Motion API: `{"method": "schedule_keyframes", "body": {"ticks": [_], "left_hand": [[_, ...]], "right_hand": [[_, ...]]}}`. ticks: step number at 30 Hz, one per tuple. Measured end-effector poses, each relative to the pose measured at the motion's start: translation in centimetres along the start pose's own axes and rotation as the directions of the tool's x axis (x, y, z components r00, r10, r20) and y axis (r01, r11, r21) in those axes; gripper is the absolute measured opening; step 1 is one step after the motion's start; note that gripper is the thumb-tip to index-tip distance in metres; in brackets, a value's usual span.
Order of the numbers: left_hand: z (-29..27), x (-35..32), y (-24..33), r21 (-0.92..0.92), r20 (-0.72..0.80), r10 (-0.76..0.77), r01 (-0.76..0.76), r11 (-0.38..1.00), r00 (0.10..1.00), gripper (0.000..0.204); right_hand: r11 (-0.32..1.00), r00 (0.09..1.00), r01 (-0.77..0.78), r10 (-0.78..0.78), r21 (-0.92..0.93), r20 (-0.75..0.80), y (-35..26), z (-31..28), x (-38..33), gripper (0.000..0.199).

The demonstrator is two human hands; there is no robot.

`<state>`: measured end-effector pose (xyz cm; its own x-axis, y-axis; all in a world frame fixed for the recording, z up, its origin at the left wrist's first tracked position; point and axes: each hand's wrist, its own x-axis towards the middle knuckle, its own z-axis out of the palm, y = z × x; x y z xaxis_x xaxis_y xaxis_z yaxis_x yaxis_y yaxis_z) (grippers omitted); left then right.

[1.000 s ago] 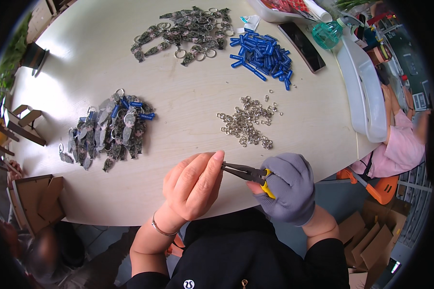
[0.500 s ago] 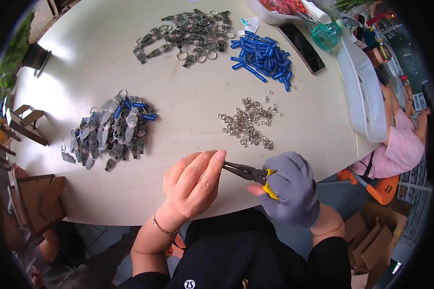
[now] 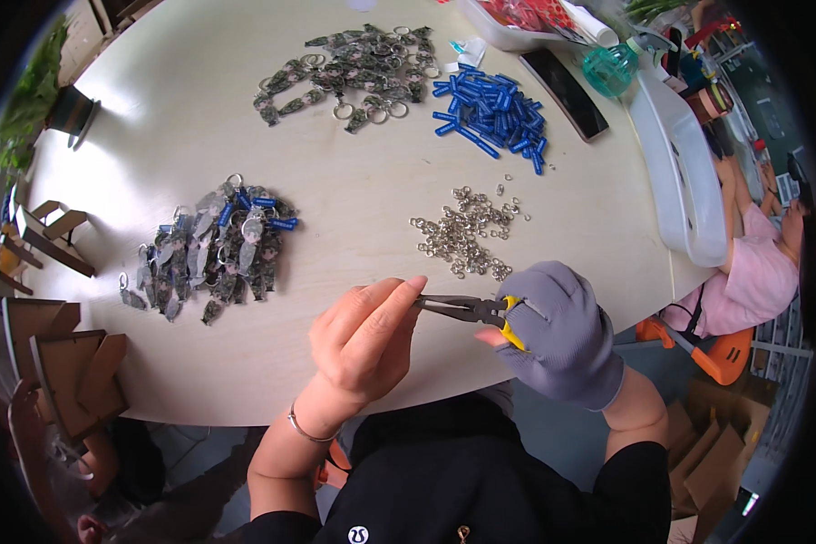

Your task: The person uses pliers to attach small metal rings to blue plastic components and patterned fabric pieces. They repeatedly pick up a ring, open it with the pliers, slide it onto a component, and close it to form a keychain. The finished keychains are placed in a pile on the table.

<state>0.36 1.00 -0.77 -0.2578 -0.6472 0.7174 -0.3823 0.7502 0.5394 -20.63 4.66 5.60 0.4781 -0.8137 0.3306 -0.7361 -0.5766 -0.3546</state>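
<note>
My gloved right hand (image 3: 562, 340) is closed around long-nose pliers (image 3: 467, 309) with yellow handles. Their dark jaws point left and reach the fingertips of my bare left hand (image 3: 363, 340). That hand is pinched closed at the jaw tips; whatever it holds is hidden behind the fingers. Just beyond both hands lies a heap of small silver metal clasps and rings (image 3: 467, 231). To the left is a pile of figure-shaped keychains (image 3: 213, 249), a few with blue tags. More keychains (image 3: 363, 72) and a heap of blue tags (image 3: 494, 113) lie farther off.
A black phone (image 3: 565, 95) rests beside the blue tags. At the right edge stand a white plastic bin (image 3: 675, 172) and a green spray bottle (image 3: 610, 71). Wooden stands (image 3: 82, 376) line the left edge. A person in pink (image 3: 743, 286) sits at the right.
My right hand and the pliers have shifted slightly, the hand tilting upward and the jaws lying nearer to level. My left hand stays pinched in nearly the same place.
</note>
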Motion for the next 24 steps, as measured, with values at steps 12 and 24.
{"method": "schedule_keyframes", "body": {"ticks": [12, 24], "left_hand": [[-2.3, 2.3, -2.7, 0.547, 0.003, -0.306, 0.254, 0.798, 0.952, 0.015], [-1.3, 6.6, -11.1, 0.627, 0.104, -0.42, 0.269, 0.731, 0.902, 0.022]], "right_hand": [[-0.002, 0.679, -0.345, 0.69, 0.939, 0.25, 7.1, 3.3, -3.9, 0.03], [-0.267, 0.842, 0.005, 0.522, 0.964, 0.14, 9.9, 5.4, -4.2, 0.033]]}}
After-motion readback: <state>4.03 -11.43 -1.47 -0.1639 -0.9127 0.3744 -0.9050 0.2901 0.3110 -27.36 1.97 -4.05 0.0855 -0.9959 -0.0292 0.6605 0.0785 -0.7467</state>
